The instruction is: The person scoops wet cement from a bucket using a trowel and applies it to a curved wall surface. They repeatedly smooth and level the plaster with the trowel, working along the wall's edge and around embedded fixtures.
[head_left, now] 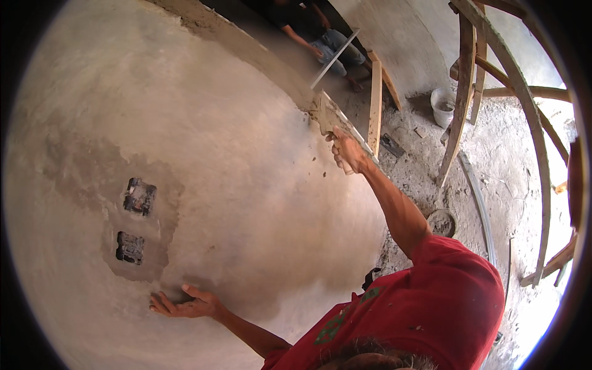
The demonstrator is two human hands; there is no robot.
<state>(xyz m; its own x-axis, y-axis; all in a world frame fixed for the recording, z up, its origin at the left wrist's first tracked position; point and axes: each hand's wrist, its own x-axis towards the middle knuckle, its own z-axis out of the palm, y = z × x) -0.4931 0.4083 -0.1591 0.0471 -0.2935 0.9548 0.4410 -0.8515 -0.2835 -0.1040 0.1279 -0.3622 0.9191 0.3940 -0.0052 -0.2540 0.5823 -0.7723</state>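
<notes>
My right hand (pixel 345 151) is closed around the handle of a trowel, its blade (pixel 327 114) at the wet plaster along the wall's edge (pixel 302 95), beside a pale straight strip (pixel 361 137) on that edge. My left hand (pixel 185 302) is open, fingers apart and palm up, close to the plastered wall (pixel 259 203); I cannot tell whether it touches it. Above it are two recessed boxes, one (pixel 139 197) over the other (pixel 130 247), within a darker patch of plaster.
Past the edge another person (pixel 320 43) is beside a metal bar (pixel 335 57). Wooden planks (pixel 375 105), curved-looking timber framing (pixel 462 92), a white bucket (pixel 443 111), a round container (pixel 441 224) and long pale lengths (pixel 478 203) are on the rough, debris-strewn floor at right.
</notes>
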